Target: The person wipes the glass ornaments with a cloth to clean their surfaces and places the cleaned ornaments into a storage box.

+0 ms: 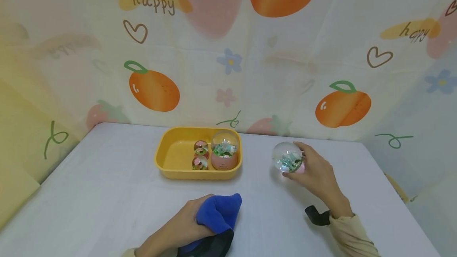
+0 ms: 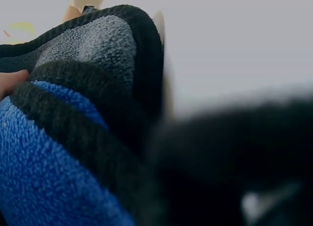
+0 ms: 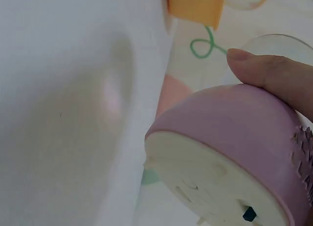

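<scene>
In the head view my right hand [image 1: 317, 169] grips a snow globe [image 1: 285, 157] by its base, tilted above the table's right side. The right wrist view shows the globe's pinkish-purple base [image 3: 234, 118] with its pale underside turned to the camera, and my thumb over the base's rim. A blue cloth [image 1: 219, 211] is held in my left hand [image 1: 189, 221], near the table's front. Up close in the left wrist view, the cloth [image 2: 49, 162] has dark edging and a grey side; most of that hand's fingers are hidden.
A yellow tray [image 1: 171, 174] stands at the back middle of the white table [image 1: 107, 193]. Inside it are another snow globe [image 1: 224, 161] with a pink base and two small globes [image 1: 200, 163], on its right side. A patterned curtain [image 1: 200, 70] hangs behind the table.
</scene>
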Available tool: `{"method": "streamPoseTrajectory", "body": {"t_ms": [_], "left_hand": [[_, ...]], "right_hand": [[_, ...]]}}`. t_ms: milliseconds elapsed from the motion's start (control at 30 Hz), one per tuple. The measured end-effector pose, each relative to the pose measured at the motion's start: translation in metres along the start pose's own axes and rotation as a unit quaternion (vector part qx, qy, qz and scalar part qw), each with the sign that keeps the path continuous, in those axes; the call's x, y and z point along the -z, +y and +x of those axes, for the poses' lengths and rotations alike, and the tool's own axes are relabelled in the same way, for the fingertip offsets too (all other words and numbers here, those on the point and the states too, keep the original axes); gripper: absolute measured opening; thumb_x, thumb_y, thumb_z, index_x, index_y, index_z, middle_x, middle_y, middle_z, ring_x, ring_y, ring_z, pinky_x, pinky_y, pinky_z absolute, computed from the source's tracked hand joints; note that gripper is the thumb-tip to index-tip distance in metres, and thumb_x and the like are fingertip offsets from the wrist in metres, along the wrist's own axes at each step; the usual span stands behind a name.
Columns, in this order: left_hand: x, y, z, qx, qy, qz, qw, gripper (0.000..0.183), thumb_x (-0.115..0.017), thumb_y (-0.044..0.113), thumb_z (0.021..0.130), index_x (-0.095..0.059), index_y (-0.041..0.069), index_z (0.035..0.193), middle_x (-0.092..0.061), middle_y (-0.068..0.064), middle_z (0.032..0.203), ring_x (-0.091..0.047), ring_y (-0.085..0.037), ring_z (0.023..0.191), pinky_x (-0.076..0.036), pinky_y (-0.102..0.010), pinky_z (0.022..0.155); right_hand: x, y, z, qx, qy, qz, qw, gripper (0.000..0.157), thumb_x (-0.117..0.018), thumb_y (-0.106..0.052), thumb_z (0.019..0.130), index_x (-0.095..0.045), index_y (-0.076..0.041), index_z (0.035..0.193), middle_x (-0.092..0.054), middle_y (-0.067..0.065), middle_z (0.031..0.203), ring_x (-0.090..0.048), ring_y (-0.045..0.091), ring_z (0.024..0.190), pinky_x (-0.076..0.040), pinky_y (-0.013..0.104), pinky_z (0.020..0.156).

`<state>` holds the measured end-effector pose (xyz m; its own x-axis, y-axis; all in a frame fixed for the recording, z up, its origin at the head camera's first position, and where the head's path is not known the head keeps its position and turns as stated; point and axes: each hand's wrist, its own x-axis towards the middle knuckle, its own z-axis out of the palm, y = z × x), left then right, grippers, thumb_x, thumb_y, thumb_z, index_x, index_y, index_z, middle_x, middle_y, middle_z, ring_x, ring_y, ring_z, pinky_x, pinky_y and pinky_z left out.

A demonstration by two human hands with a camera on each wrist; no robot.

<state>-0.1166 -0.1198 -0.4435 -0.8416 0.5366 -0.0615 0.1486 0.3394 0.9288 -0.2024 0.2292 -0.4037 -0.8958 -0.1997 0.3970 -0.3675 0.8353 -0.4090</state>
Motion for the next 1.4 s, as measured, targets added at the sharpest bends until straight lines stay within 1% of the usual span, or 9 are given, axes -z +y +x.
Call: {"method": "streamPoseTrajectory", "body": {"t_ms": [100,300,433,700,833,967,1133,1267,1400], "left_hand": [[0.001,0.000,0.000,-0.001,0.001,0.000,1.0000,0.040,-0.075,0.033,0.085,-0.059,0.023,0.120,-0.069,0.008,0.112,-0.063,-0.010,0.100,-0.049,-0.028,0.089],[0.002,-0.001,0.000,0.003,0.002,-0.005,1.0000,0.041,-0.074,0.034,0.085,-0.059,0.024,0.121,-0.069,0.008,0.114,-0.063,-0.011,0.101,-0.049,-0.029,0.091],[0.002,0.000,-0.001,0.005,0.004,-0.007,1.0000,0.040,-0.073,0.032,0.086,-0.058,0.024,0.123,-0.068,0.008,0.115,-0.062,-0.012,0.102,-0.048,-0.030,0.092],[0.003,0.002,-0.001,-0.002,0.018,0.007,0.9998,0.039,-0.071,0.026,0.087,-0.057,0.023,0.123,-0.067,0.008,0.115,-0.061,-0.011,0.102,-0.048,-0.028,0.091],[0.003,0.002,0.001,-0.005,0.036,0.014,0.9992,0.041,-0.071,0.024,0.086,-0.057,0.021,0.124,-0.067,0.009,0.115,-0.062,-0.011,0.103,-0.049,-0.029,0.092],[0.003,0.002,0.002,0.003,0.059,0.014,0.9981,0.047,-0.072,0.024,0.085,-0.054,0.019,0.128,-0.067,0.007,0.118,-0.062,-0.012,0.105,-0.049,-0.033,0.094],[0.004,0.003,-0.001,0.005,0.106,0.008,0.9943,0.055,-0.073,0.024,0.085,-0.051,0.014,0.134,-0.066,0.002,0.125,-0.063,-0.016,0.112,-0.049,-0.038,0.098],[0.005,0.004,-0.004,0.002,0.131,-0.002,0.9913,0.054,-0.072,0.019,0.084,-0.051,0.011,0.134,-0.065,-0.003,0.127,-0.062,-0.020,0.114,-0.048,-0.039,0.099],[0.006,0.003,-0.005,-0.009,0.149,-0.003,0.9887,0.053,-0.071,0.013,0.083,-0.052,0.010,0.133,-0.065,-0.004,0.125,-0.062,-0.019,0.111,-0.049,-0.034,0.098]], "right_hand": [[-0.002,-0.006,-0.001,0.021,0.010,0.011,1.000,0.091,-0.096,-0.020,0.058,-0.051,-0.003,0.135,-0.067,0.019,0.120,-0.065,0.035,0.105,-0.053,0.056,0.079],[-0.005,-0.016,-0.002,0.043,0.015,0.031,0.998,0.093,-0.097,-0.019,0.054,-0.051,-0.003,0.133,-0.068,0.018,0.119,-0.066,0.034,0.104,-0.053,0.055,0.080],[-0.007,-0.021,-0.002,0.041,0.006,0.048,0.998,0.091,-0.097,-0.018,0.055,-0.052,-0.004,0.133,-0.069,0.016,0.118,-0.068,0.033,0.104,-0.053,0.053,0.081],[-0.014,-0.033,-0.004,0.034,-0.022,0.073,0.996,0.091,-0.097,-0.017,0.053,-0.052,-0.006,0.132,-0.069,0.015,0.118,-0.070,0.031,0.102,-0.055,0.047,0.082],[-0.017,-0.041,-0.008,0.034,-0.033,0.089,0.995,0.093,-0.098,-0.018,0.052,-0.052,-0.008,0.132,-0.067,0.014,0.121,-0.070,0.029,0.103,-0.056,0.045,0.083],[-0.021,-0.048,-0.012,0.044,-0.044,0.099,0.993,0.095,-0.099,-0.020,0.051,-0.052,-0.010,0.132,-0.065,0.013,0.124,-0.070,0.025,0.103,-0.056,0.043,0.085],[-0.026,-0.055,-0.016,0.058,-0.056,0.111,0.991,0.094,-0.099,-0.022,0.051,-0.052,-0.012,0.131,-0.066,0.009,0.123,-0.067,0.019,0.102,-0.056,0.038,0.086],[-0.030,-0.063,-0.019,0.061,-0.077,0.150,0.984,0.093,-0.099,-0.019,0.051,-0.052,-0.014,0.130,-0.066,0.005,0.121,-0.067,0.018,0.104,-0.057,0.035,0.087],[-0.034,-0.071,-0.023,0.073,-0.099,0.177,0.977,0.093,-0.099,-0.018,0.051,-0.050,-0.015,0.130,-0.065,0.002,0.123,-0.068,0.019,0.107,-0.056,0.034,0.090]]}}
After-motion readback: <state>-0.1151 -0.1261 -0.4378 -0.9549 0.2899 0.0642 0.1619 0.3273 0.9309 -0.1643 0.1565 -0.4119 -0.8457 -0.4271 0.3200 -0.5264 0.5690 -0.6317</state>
